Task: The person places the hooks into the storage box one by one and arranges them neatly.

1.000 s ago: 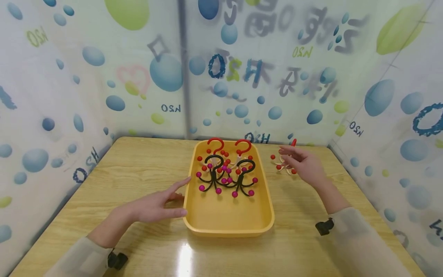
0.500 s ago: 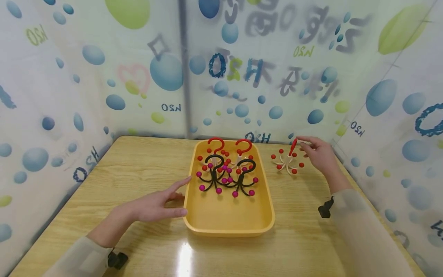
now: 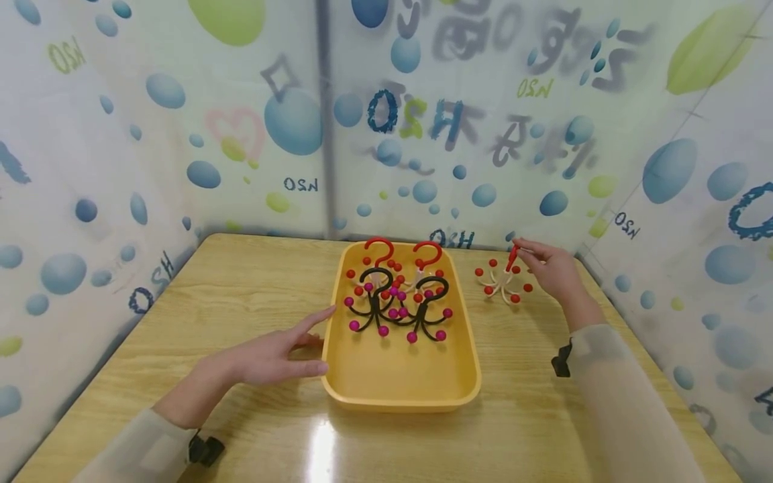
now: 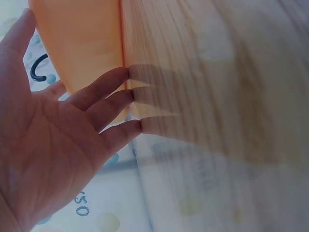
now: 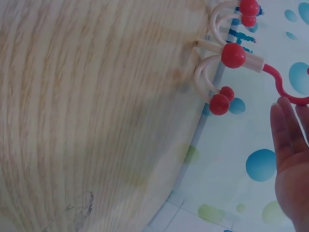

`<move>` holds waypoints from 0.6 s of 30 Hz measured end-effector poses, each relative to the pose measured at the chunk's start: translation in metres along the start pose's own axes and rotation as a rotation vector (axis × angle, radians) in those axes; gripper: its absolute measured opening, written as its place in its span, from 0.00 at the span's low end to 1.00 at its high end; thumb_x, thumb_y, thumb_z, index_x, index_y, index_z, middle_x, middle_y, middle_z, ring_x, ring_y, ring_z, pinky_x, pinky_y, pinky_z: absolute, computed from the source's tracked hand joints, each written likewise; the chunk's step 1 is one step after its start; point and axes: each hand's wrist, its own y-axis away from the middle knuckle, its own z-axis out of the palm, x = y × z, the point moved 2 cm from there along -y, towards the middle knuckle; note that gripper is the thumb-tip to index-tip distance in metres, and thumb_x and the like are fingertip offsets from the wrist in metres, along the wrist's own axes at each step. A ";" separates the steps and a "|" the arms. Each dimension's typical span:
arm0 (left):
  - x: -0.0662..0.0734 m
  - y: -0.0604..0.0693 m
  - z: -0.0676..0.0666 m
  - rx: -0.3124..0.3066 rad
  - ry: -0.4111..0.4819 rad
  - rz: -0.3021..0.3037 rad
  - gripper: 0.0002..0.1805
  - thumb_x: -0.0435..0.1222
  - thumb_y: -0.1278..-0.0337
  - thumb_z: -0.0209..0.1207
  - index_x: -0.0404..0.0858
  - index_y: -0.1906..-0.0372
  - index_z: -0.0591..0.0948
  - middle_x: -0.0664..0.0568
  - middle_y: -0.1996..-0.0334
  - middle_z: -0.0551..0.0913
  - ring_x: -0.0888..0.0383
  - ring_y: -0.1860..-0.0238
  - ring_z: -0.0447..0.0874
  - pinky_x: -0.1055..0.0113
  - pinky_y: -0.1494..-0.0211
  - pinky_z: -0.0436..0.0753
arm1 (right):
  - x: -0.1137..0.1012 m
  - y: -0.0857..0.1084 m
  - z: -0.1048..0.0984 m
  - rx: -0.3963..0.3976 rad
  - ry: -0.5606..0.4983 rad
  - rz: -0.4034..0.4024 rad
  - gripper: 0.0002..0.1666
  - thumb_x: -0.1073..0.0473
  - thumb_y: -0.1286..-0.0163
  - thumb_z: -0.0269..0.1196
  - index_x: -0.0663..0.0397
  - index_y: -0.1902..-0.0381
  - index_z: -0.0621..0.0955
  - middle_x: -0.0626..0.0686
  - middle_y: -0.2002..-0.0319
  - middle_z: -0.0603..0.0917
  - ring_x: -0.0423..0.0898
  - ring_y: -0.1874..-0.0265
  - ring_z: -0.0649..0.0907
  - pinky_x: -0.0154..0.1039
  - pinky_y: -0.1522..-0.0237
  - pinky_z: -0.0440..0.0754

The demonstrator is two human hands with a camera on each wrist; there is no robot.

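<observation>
My right hand is at the far right of the table. Its fingertips pinch the red crook of a white hanging hook, whose curved arms end in red balls. That hook stands on the table; in the right wrist view its red crook meets the fingertips. My left hand touches the left side of a yellow tray with thumb and fingers spread. Inside the tray stand two black hanging hooks with magenta balls. Behind them are two white hooks with red crooks and red balls.
The wooden table meets patterned curtains at its back and sides. The front part of the tray floor shows bare. A black wrist camera sits on the left sleeve, another on the right.
My right hand has gone from in front of the white hook round to its right side, and its fingertips have come onto the red crook. The left hand stays at the tray.
</observation>
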 end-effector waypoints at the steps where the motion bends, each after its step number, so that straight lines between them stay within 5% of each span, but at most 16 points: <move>1: 0.000 0.000 0.000 0.000 -0.001 -0.002 0.53 0.61 0.24 0.63 0.62 0.08 0.44 0.38 0.24 0.78 0.33 0.20 0.73 0.27 0.19 0.65 | -0.001 0.000 0.000 0.001 0.008 0.006 0.27 0.48 0.12 0.60 0.45 0.22 0.79 0.60 0.21 0.78 0.65 0.39 0.87 0.18 0.60 0.78; 11: 0.000 0.000 0.000 0.001 0.001 -0.007 0.54 0.62 0.24 0.63 0.62 0.08 0.44 0.38 0.23 0.78 0.33 0.20 0.72 0.26 0.19 0.65 | 0.000 0.003 0.004 0.044 0.070 -0.059 0.26 0.59 0.12 0.58 0.49 0.21 0.77 0.65 0.45 0.75 0.67 0.48 0.88 0.30 0.67 0.80; 18: 0.001 -0.001 0.000 0.000 0.009 -0.007 0.53 0.61 0.24 0.64 0.62 0.09 0.44 0.38 0.23 0.78 0.33 0.20 0.72 0.26 0.19 0.65 | 0.002 0.004 -0.001 -0.007 0.073 0.001 0.26 0.57 0.09 0.54 0.46 0.19 0.75 0.69 0.41 0.82 0.68 0.45 0.90 0.34 0.73 0.78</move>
